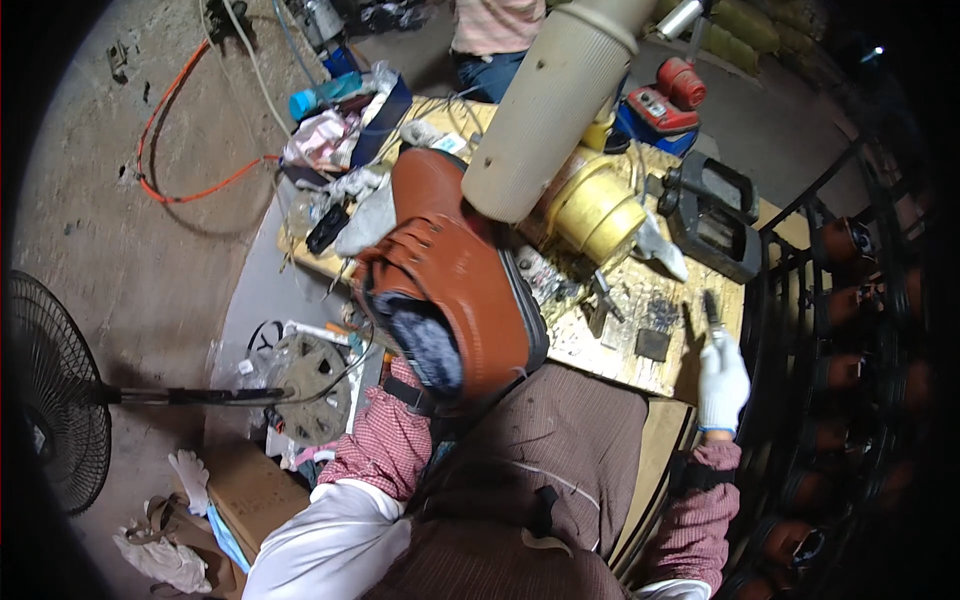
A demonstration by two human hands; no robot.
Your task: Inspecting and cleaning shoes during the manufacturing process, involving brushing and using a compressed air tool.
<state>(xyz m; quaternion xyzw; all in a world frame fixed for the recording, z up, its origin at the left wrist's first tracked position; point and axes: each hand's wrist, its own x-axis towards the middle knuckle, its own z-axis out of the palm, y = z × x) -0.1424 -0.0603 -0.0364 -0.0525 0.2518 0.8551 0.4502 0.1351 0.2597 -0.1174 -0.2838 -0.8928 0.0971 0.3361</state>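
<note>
In the head view, clock hours are read from the middle of the picture. The brown shoe point(470, 290) fills the centre, toe toward 12, its dark-lined opening toward 7 and its sole along the right side. The left hand is hidden: its checked sleeve point(375, 440) ends at the shoe's heel, so I cannot tell how far it is open or how it grips.

Toward 4, the white-gloved right hand point(722, 385) is closed around a slim tool point(712, 310), whose dark tip points to 12 over the bench point(590, 350). At 2 lie a yellow pot point(600, 205) and, farther out, a black frame point(710, 215). A beige duct point(545, 115) slants in at 1. A fan point(55, 400) stands between 8 and 9; shoe racks point(840, 370) line 3 to 4.
</note>
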